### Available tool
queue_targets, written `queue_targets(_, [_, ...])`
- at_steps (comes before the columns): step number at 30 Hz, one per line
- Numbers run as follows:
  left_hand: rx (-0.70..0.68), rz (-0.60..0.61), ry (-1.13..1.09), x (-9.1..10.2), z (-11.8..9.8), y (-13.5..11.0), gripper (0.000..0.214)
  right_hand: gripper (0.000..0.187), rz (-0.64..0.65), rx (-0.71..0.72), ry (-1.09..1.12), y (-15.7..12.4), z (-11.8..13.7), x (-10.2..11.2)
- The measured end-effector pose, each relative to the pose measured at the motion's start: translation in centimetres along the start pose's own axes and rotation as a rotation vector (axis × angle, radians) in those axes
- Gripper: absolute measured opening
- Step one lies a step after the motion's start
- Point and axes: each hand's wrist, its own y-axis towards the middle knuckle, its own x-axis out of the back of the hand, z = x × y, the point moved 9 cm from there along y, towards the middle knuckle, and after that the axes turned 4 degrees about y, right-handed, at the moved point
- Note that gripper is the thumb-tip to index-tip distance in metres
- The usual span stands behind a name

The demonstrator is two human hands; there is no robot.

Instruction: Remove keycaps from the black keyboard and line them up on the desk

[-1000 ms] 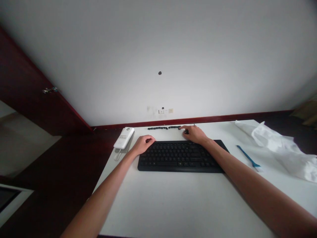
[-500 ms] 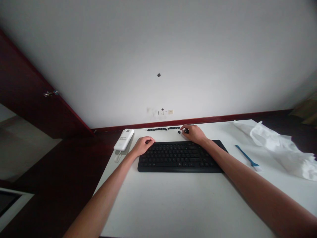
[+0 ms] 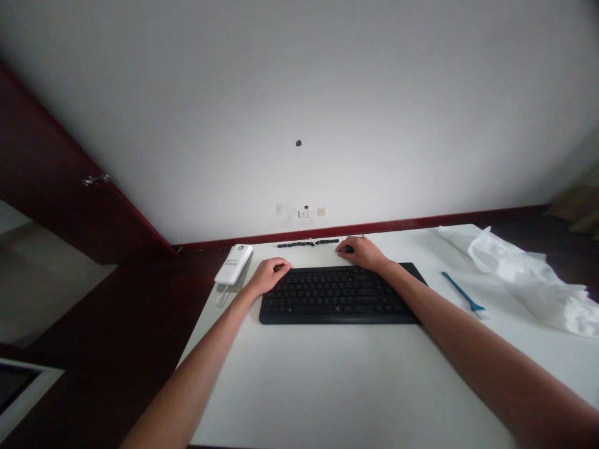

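A black keyboard (image 3: 337, 294) lies on the white table (image 3: 337, 380). My left hand (image 3: 269, 274) rests curled on the keyboard's far left corner, fingers bent against its edge. My right hand (image 3: 362, 252) sits just behind the keyboard's far edge, fingers pinched on a small black keycap (image 3: 345, 249). A row of loose black keycaps (image 3: 306, 243) lies along the table's far edge, just left of my right hand.
A white power bank (image 3: 233, 264) with a cord lies at the table's far left corner. A blue tool (image 3: 461, 292) lies right of the keyboard, with crumpled white plastic (image 3: 524, 274) beyond it. Dark floor and a red-brown door are on the left.
My right hand has drawn back from the keycap row toward the keyboard's far edge, closing over a loose keycap. The left hand has stayed put.
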Motion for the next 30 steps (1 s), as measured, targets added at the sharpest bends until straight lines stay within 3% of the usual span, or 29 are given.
queue_targets(15, [0.009,-0.003,0.004,0.2,-0.3,0.0,0.029,0.018,-0.020,-0.034,0.058,-0.1,0.2,0.5])
queue_targets(21, [0.006,-0.001,-0.002,0.1,-0.3,0.0,0.029,0.019,0.002,-0.079,-0.019,-0.3,-0.1,0.4])
queue_targets(30, [0.003,0.004,0.006,0.1,-0.4,0.1,0.029,0.024,-0.052,-0.010,-0.008,-0.3,1.1,1.3])
